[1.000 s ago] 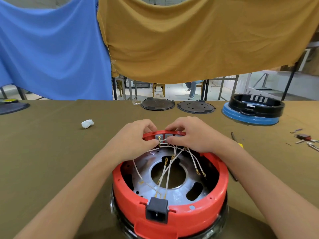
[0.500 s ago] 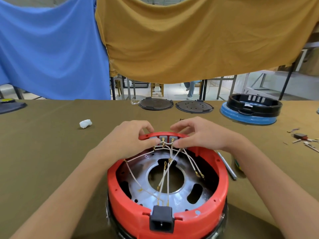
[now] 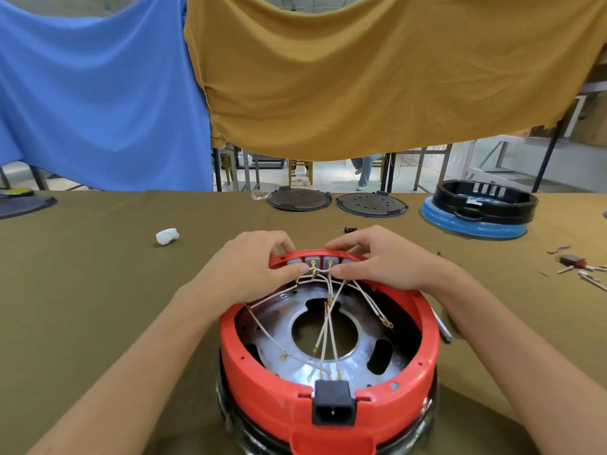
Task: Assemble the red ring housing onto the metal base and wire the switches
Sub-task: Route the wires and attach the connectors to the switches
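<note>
olive table [image 3: 98,290], hanging blue cloth [image 3: 98,93]

Blue cloth [image 3: 98,93] and mustard cloth [image 3: 377,77] hang behind the olive-covered table [image 3: 82,290]. Below them: pale floor [image 3: 331,178], metal table legs [image 3: 391,172], possibly a wooden chair [image 3: 300,167]. Daylight, right.

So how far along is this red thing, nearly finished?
Partly. The red ring housing already sits on the metal base. The left hand and right hand are at the switches, fitting white wires. Some wire ends hang loose, so wiring remains.
</note>
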The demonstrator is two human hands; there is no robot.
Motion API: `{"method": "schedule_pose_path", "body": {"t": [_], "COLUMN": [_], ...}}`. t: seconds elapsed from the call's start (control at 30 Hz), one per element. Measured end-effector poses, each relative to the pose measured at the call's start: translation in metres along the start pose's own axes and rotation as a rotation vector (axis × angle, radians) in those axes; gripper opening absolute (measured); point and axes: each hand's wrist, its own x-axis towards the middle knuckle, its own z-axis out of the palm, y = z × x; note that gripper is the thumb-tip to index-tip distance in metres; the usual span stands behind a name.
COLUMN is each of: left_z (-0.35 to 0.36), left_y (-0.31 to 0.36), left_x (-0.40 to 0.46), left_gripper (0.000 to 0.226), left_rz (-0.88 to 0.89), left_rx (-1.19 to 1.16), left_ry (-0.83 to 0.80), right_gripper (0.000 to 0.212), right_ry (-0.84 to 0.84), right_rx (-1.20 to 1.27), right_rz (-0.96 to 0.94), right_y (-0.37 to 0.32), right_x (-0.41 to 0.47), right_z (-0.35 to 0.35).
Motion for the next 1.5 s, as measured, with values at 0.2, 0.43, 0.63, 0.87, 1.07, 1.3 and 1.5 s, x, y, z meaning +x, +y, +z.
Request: {"method": "schedule_pose_path", "body": {"t": [0.2, 0.43, 0.63, 0.87, 1.07, 1.3, 1.5], "left_z": [0.004, -0.012, 0.003, 0.021, 0.015, 0.030, 0.035], "left_y": [-0.006, -0.018, -0.006, 0.006, -0.027, -0.030, -0.037], "left_x": [0.005, -0.006, -0.072, -0.101, -0.084, -0.087, -0.083], "left_gripper": [0.027, 0.037, 0.066, 0.050, 0.036, 0.035, 0.037], "left_rz": [-0.054, -0.282, -0.528, -0.309, -0.291, -0.173, -0.170], "left_rx": [0.005, -0.526, -0.609, -0.960, -0.998, -0.991, -0.869], "left_ry": [0.051, -0.039, 0.132, 0.136, 0.245, 0.292, 0.323], "right_gripper": [0.034, 0.042, 0.029, 0.042, 0.044, 0.032, 0.049], "right_ry": [0.041, 0.109, 0.339, 0.279, 0.303, 0.449, 0.501], "right_rx": [-0.048, 0.050, -0.041, 0.155, 0.291, 0.327, 0.280], "right_rz": [0.039, 0.216, 0.515, 0.493, 0.360, 0.207, 0.176], "right_y": [-0.001, 0.004, 0.012, -0.001, -0.009, -0.010, -0.004], "right_x": [0.003, 0.003, 0.003, -0.040, -0.081, -0.082, -0.078], "right_z": [0.005, 0.007, 0.009, 0.007, 0.021, 0.062, 0.070]}}
